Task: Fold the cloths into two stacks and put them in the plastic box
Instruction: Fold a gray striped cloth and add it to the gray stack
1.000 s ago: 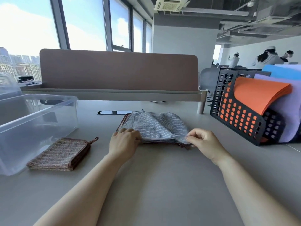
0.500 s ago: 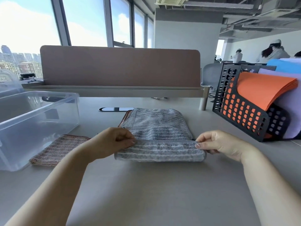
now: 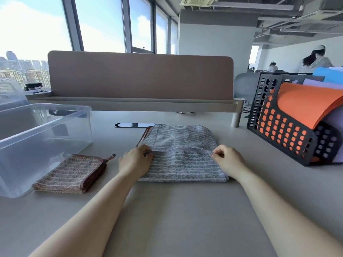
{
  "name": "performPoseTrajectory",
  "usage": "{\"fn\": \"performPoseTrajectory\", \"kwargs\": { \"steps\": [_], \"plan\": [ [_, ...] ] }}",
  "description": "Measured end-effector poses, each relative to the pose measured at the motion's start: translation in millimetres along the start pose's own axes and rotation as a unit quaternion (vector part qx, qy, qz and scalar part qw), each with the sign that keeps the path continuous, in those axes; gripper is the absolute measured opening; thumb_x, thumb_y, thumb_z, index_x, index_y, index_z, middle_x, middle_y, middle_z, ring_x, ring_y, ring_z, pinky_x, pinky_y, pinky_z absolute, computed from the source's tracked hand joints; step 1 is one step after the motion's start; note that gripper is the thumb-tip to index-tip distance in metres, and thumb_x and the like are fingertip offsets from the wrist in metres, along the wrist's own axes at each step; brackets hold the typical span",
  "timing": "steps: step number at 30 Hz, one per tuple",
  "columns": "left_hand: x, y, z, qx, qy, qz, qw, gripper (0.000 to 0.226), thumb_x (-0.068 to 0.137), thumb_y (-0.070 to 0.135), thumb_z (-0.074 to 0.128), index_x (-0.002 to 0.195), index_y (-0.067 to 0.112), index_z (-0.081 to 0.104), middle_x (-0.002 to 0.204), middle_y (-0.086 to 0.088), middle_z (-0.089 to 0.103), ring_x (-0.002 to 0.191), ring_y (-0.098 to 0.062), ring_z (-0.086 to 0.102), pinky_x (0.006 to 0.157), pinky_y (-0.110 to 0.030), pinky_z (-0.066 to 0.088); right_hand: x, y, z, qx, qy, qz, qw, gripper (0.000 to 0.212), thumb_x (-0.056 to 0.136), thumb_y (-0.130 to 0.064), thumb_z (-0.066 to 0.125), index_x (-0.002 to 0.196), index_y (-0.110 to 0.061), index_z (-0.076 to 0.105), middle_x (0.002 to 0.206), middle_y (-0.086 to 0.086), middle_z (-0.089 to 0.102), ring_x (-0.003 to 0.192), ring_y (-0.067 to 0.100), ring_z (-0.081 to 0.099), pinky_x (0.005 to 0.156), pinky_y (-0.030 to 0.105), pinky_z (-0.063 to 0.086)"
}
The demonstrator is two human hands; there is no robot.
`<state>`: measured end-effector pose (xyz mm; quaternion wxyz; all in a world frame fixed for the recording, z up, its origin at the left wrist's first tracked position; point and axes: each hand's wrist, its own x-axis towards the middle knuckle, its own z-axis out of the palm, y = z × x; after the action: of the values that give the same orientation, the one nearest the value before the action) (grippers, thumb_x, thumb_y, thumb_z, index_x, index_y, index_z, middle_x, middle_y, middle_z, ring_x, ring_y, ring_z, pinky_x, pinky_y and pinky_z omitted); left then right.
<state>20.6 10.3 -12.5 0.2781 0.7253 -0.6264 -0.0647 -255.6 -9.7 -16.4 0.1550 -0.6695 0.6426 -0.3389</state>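
Nearest us, our forearms reach across the surface (image 3: 176,210) to the grey striped cloth (image 3: 183,167), which lies at its middle with the near part folded over. Our left grip (image 3: 136,160) pinches the folded edge at its left end, and our right grip (image 3: 229,161) pinches the same edge at its right end. A folded brown cloth (image 3: 70,174) lies to the left, just beside the clear plastic box (image 3: 46,127). Farther right stands a black perforated basket (image 3: 278,130) holding orange sheets (image 3: 306,104). A brown divider panel (image 3: 139,76) runs behind.

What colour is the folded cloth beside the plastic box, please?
The folded cloth is brown with fine stripes; head view.
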Motion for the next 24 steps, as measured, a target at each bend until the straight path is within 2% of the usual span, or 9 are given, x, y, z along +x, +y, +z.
{"fn": "performPoseTrajectory", "kwargs": {
  "steps": [2,4,7,10,13,15,17,21,24],
  "plan": [
    [-2,1,-4,-0.054,-0.009,0.001,0.999,0.014,0.091,0.038,0.054,0.1,0.031,0.063,0.107,-0.001,0.067,0.099,-0.028,0.06,0.081,-0.034,0.046,-1,-3,-2,0.027,0.005,-0.01,1.0,0.01,0.088,-0.024,0.062,0.079,-0.02,0.06,0.079,-0.003,0.063,0.079,0.02,0.058,0.071,0.03,0.044],
    [-5,3,-9,-0.179,-0.01,-0.007,0.984,0.01,0.088,0.027,0.063,0.095,0.024,0.068,0.098,-0.003,0.069,0.089,-0.025,0.063,0.078,-0.033,0.049,-4,-6,-6,0.108,0.019,-0.01,0.994,0.005,0.086,-0.018,0.065,0.084,-0.013,0.064,0.082,0.001,0.064,0.081,0.019,0.058,0.071,0.028,0.043],
    [-10,5,-24,-0.368,-0.002,-0.033,0.929,0.006,0.084,0.015,0.07,0.086,0.02,0.072,0.087,-0.002,0.07,0.078,-0.019,0.065,0.077,-0.032,0.054,-10,-9,-17,0.214,0.013,0.008,0.977,0.006,0.085,-0.013,0.067,0.09,-0.011,0.065,0.087,0.002,0.064,0.082,0.013,0.057,0.069,0.02,0.043],
    [-15,4,-36,-0.466,-0.04,-0.013,0.884,0.01,0.084,0.008,0.067,0.09,0.013,0.074,0.09,-0.008,0.071,0.079,-0.02,0.066,0.077,-0.031,0.054,-14,-8,-26,0.303,-0.018,0.014,0.953,0.013,0.084,-0.002,0.064,0.086,-0.015,0.065,0.087,0.003,0.065,0.085,0.015,0.058,0.078,0.024,0.044],
    [-20,2,-40,-0.479,-0.048,0.013,0.876,0.013,0.085,0.006,0.066,0.087,0.016,0.074,0.086,-0.006,0.073,0.076,-0.016,0.067,0.071,-0.025,0.055,-19,-9,-30,0.35,-0.033,0.015,0.936,0.019,0.084,0.008,0.06,0.093,-0.008,0.065,0.086,0.004,0.065,0.084,0.015,0.058,0.08,0.022,0.045],
    [-21,2,-41,-0.479,-0.02,0.016,0.877,0.014,0.083,0.007,0.068,0.082,0.019,0.074,0.081,-0.001,0.073,0.072,-0.013,0.067,0.065,-0.02,0.055,-22,-10,-31,0.37,-0.027,0.013,0.929,0.016,0.084,0.006,0.06,0.092,-0.007,0.066,0.086,0.004,0.066,0.083,0.015,0.059,0.08,0.022,0.046],
    [-21,1,-43,-0.468,0.006,0.021,0.884,0.014,0.082,0.009,0.07,0.078,0.022,0.073,0.08,0.0,0.072,0.071,-0.013,0.066,0.065,-0.022,0.054,-24,-12,-33,0.384,-0.012,0.007,0.923,0.012,0.085,-0.001,0.063,0.086,-0.011,0.067,0.084,0.003,0.068,0.081,0.013,0.061,0.08,0.023,0.047],
    [-21,0,-43,-0.439,0.004,0.031,0.898,0.014,0.077,0.017,0.075,0.07,0.022,0.065,0.08,-0.012,0.069,0.072,-0.021,0.06,0.073,-0.037,0.049,-26,-14,-35,0.39,0.026,0.002,0.921,0.007,0.083,-0.008,0.066,0.081,-0.015,0.068,0.081,0.002,0.069,0.079,0.012,0.061,0.079,0.026,0.047],
    [-22,0,-43,-0.419,-0.007,0.031,0.908,0.012,0.075,0.02,0.077,0.071,0.022,0.066,0.078,-0.023,0.069,0.07,-0.022,0.057,0.071,-0.034,0.051,-26,-13,-38,0.384,0.062,-0.007,0.921,0.005,0.083,-0.012,0.068,0.081,-0.017,0.068,0.079,-0.001,0.069,0.078,0.009,0.061,0.076,0.022,0.047]
  ]
}}
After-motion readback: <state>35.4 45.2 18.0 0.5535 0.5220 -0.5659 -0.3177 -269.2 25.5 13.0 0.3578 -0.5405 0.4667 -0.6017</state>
